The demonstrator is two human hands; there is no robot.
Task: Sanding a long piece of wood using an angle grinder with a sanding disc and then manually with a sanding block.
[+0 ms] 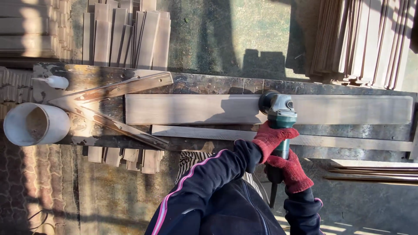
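Both my hands wear red gloves and grip a green and grey angle grinder [278, 111]. My left hand [272, 139] wraps the body near its head. My right hand [292, 170] holds the rear of the handle, where a black cord hangs down. The grinder's disc end rests on a long pale wooden board [191, 109] lying flat on the dark workbench [209, 85]. A second, narrower board [348, 141] lies just in front of it, beside my left hand.
A V-shaped wooden jig [109, 106] lies on the bench's left part, next to a white bucket [35, 124] and a small white bottle [54, 81]. Stacks of wooden slats [126, 37] stand behind, more slats [361, 41] at the back right, and short pieces [126, 157] under the bench.
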